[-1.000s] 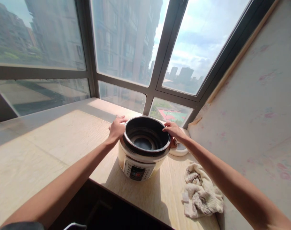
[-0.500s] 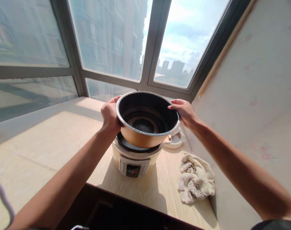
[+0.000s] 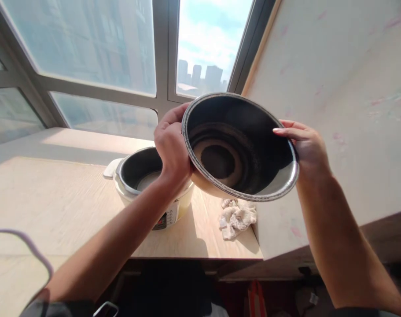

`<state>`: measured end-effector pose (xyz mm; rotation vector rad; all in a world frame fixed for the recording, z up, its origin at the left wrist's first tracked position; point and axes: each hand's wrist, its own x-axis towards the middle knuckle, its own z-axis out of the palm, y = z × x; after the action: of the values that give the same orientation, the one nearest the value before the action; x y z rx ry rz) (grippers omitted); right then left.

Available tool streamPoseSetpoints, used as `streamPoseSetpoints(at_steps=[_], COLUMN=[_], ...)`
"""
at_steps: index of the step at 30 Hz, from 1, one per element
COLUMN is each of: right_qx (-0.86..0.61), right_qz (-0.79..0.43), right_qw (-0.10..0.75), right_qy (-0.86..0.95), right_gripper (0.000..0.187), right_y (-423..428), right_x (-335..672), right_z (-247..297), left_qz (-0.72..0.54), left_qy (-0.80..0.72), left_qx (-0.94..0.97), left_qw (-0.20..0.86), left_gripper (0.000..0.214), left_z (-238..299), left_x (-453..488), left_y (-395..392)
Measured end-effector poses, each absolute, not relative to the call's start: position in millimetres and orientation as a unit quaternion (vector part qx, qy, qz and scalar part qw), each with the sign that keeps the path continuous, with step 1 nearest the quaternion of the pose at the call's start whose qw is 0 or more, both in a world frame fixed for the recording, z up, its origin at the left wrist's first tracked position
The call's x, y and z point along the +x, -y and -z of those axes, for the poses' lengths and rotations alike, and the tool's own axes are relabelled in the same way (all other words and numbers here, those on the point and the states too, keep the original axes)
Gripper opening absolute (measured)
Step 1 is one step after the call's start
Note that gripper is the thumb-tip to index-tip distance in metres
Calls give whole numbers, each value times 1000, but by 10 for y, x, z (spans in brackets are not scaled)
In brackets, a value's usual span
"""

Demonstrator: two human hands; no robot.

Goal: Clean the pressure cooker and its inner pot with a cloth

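Observation:
A round inner pot [image 3: 229, 176] with a dark inside and a silver rim is held up in the air, tilted so that its inside faces me. My left hand [image 3: 174, 143] grips its left side, and my right hand [image 3: 307, 145] grips the right rim with the thumb over the edge. Below and to the left stands the cream rice cooker body [image 3: 121, 191], its top uncovered and its cavity showing. My left hand and forearm hide part of the cooker and its front panel [image 3: 161, 221].
A crumpled cream cloth [image 3: 238, 219] lies on the wooden counter [image 3: 71, 198] near its right front edge. Windows [image 3: 104, 44] stand behind the counter, and a patterned wall [image 3: 335, 88] rises on the right. A purplish cord [image 3: 31, 246] hangs at the lower left.
The inner pot has moved right and nearer to me, away from above the cooker, and tilts more toward me. Both hands still hold it. My view has swung to the right.

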<state>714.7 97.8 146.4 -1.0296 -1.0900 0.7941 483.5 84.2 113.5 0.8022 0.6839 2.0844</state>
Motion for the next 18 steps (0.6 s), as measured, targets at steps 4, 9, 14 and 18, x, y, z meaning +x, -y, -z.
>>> streamPoseSetpoints(at_steps=[4, 9, 14, 18], right_qx=[-494, -527, -544, -587], right_qz=[-342, -365, -368, -379], right_qw=[657, 638, 613, 592], right_qy=[456, 426, 440, 402], right_gripper=[27, 33, 40, 44], right_y=[-765, -575, -354, -234], right_x=[7383, 7581, 7696, 7693], right_z=[-1257, -710, -232, 35], left_qz=[-791, -756, -729, -737], left_qy=[-283, -289, -316, -340], left_qx=[332, 328, 327, 307], left_qw=[428, 487, 511, 497], left_gripper=[23, 31, 33, 30], left_z=[-981, -666, -390, -105], left_x=[5035, 5094, 5142, 5224], left_y=[-768, -670, -430, -164])
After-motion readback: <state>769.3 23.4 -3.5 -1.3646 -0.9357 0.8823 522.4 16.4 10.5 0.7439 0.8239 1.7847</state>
